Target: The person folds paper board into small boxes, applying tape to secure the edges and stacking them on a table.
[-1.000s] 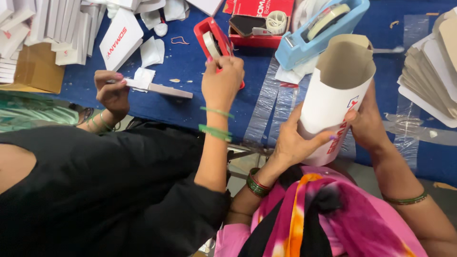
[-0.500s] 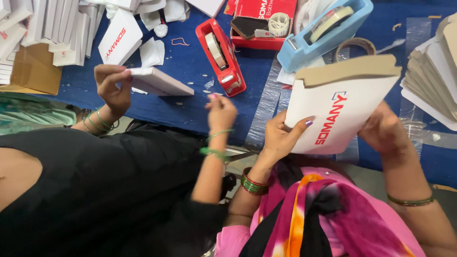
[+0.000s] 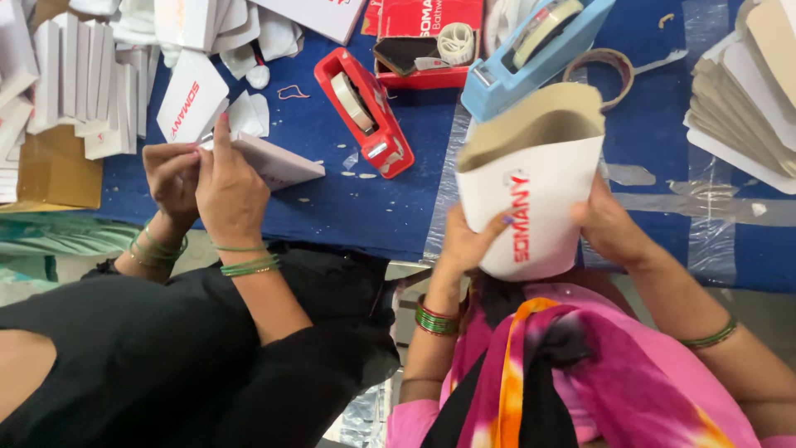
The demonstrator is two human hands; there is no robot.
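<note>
Far left: rows of small white boxes (image 3: 75, 83) and a brown box (image 3: 50, 170) on the blue counter (image 3: 348, 207).

Next, a co-worker in black. Both of that person's hands (image 3: 228, 187) now on a little white box (image 3: 278, 162), held just above the counter. Half a second ago only one hand there, and the other hand down by the red tape holder (image 3: 365, 112). Tape holder now alone, lying on the counter, near the box but not touching it.

Behind it, a red box (image 3: 427, 33) with a small roll inside. Beside that, a blue tape holder (image 3: 531, 50) and a loose tape ring (image 3: 609, 66).

In the middle, close to the body, the white card sleeve (image 3: 531, 207). Held up off the counter, in front of the pink clothes. Left grip (image 3: 468, 241) clenched on its left side, thumb on the front. Right grip (image 3: 613, 228) grasping its right edge, fingers hidden behind.

Half a second ago pressed almost flat. Now puffed open, with a wide round mouth at the top and brown card showing inside. Looks like the shaping part of the work is in hand, with the sleeve opened up and not taped shut.

Far right: a pile of flat cards (image 3: 746, 91), fanned out, well apart from both grips.
</note>
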